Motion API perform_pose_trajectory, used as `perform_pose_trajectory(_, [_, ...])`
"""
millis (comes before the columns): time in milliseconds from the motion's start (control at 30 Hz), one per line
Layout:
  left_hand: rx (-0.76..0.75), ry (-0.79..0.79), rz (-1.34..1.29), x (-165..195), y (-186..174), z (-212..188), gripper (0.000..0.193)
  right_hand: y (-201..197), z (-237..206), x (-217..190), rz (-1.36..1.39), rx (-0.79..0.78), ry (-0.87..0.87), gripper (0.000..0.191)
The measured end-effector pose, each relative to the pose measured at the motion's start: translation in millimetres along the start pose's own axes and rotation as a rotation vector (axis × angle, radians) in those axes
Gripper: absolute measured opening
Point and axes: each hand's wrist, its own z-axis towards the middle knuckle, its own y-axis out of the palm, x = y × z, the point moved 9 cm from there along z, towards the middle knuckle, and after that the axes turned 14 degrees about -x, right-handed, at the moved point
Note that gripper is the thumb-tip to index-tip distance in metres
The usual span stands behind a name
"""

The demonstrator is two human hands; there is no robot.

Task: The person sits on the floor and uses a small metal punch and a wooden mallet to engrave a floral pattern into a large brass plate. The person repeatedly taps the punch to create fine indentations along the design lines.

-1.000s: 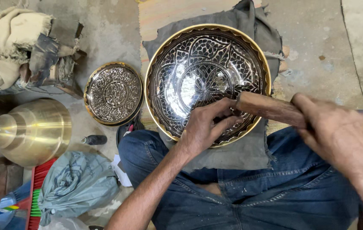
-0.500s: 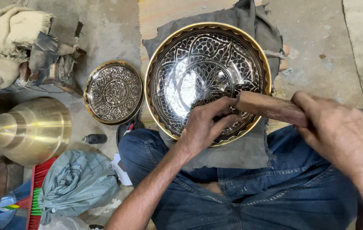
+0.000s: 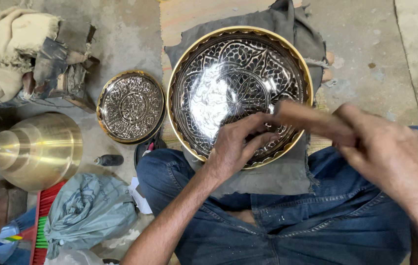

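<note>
A large engraved metal bowl [image 3: 228,83] with a brass rim and dark floral pattern rests on a grey cloth [image 3: 268,176] against my knees. My left hand [image 3: 236,145] presses on the bowl's near inner wall, its fingers pinched around something small that I cannot make out. My right hand [image 3: 390,152] grips a brown wooden handle [image 3: 307,118], blurred by motion, whose tip points at the left hand's fingers over the bowl.
A smaller engraved dish [image 3: 131,105] lies left of the bowl. A big brass funnel-shaped vessel [image 3: 32,149] lies further left, with rags and blocks [image 3: 27,59] behind it. A small dark bottle [image 3: 110,160], a grey-blue bag [image 3: 86,211] and a red brush [image 3: 42,221] sit by my left leg.
The right hand and wooden handle have shifted slightly and now look motion-blurred. The left hand stays on the bowl's inner wall. The bowl has not moved.
</note>
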Motion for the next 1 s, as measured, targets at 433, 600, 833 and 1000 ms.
perform_pose_trajectory(433, [-0.004,-0.014,0.01,3.3,-4.5,-1.0,0.036,3.8,0.2,1.1,-0.137,-0.084,0.087,0.035])
perform_pose_trajectory(600, [0.027,0.044,0.001,4.5,-3.7,-4.1,0.032,25.9,-0.5,22.3,0.157,-0.229,0.24,0.034])
perform_pose_trajectory(833, [-0.045,-0.114,-0.01,-9.1,2.7,-0.4,0.033,6.8,2.8,14.1,0.159,-0.078,0.147,0.035])
perform_pose_trajectory(1000, [0.039,0.055,0.014,9.7,-7.2,-5.4,0.033,-4.7,-1.7,6.7,0.092,-0.025,0.119,0.038])
